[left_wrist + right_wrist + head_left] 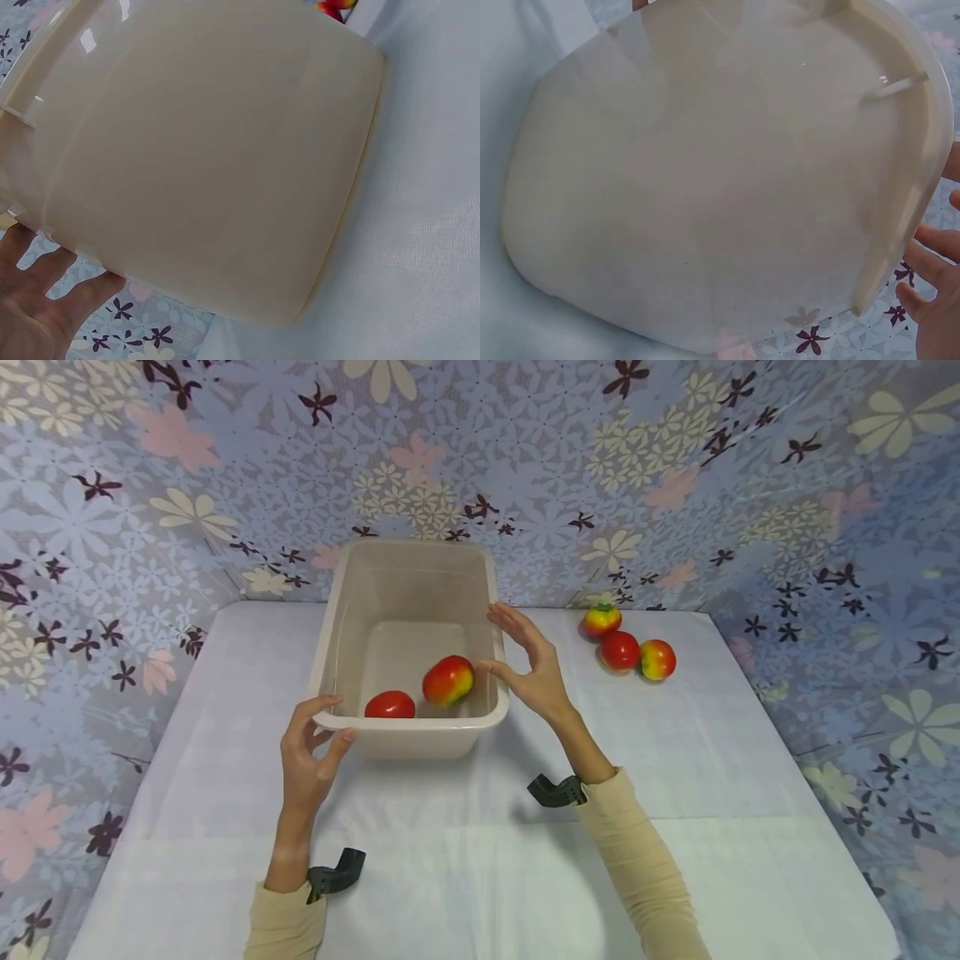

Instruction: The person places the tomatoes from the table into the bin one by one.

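A beige plastic tub point(408, 724) is in the middle of the head view, at the far part of the table. Inside, at its near end, lie a red fruit point(390, 704) and a red-and-yellow fruit point(448, 680). My left hand point(306, 760) grips the rim at the near left corner, fingers over the edge and thumb at the front. On the right side, my right hand point(528, 672) holds the rim, thumb and fingers spread along it. Both wrist views are mostly filled by the outer walls of the tub point(210, 150), with fingers at its rim.
Right of the tub, a red-and-yellow fruit with a green top point(602, 621), a red fruit point(619, 652) and another red-and-yellow fruit point(657, 660) sit close together. A white cloth point(465, 860) covers the table. Flower-patterned fabric point(525, 460) rises behind and at both sides.
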`<state>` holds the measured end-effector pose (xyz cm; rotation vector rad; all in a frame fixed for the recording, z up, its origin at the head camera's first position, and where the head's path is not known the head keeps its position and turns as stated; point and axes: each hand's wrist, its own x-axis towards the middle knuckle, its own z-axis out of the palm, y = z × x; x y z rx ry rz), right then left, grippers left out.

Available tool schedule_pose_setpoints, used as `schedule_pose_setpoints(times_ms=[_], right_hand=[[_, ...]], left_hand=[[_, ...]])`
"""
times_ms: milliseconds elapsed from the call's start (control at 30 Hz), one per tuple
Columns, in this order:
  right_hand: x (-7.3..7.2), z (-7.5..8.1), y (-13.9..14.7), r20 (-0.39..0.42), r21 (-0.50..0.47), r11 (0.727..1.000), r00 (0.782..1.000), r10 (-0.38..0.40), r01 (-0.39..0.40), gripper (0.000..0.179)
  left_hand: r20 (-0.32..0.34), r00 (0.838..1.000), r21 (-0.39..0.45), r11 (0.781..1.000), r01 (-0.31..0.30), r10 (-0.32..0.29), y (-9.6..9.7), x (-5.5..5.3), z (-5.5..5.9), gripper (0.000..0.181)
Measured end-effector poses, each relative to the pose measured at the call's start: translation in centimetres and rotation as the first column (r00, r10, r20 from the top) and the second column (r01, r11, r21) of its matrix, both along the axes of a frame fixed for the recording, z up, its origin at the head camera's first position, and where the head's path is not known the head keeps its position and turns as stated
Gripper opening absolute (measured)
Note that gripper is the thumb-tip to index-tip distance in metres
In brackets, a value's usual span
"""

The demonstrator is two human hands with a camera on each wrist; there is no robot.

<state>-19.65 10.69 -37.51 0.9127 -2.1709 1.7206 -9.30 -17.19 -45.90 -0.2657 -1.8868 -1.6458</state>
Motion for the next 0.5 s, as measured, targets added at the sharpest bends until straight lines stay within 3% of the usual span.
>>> schedule_pose_setpoints(times_ms=[500], right_hand=[[-0.6,-0.8,1.2,-0.009,0.003,0.999,0.998,-0.054,0.054,0.066]], left_hand=[[-0.016,1.000,-0.001,1.000,0.009,-0.009,-0.1,-0.1,-0.2,0.041]])
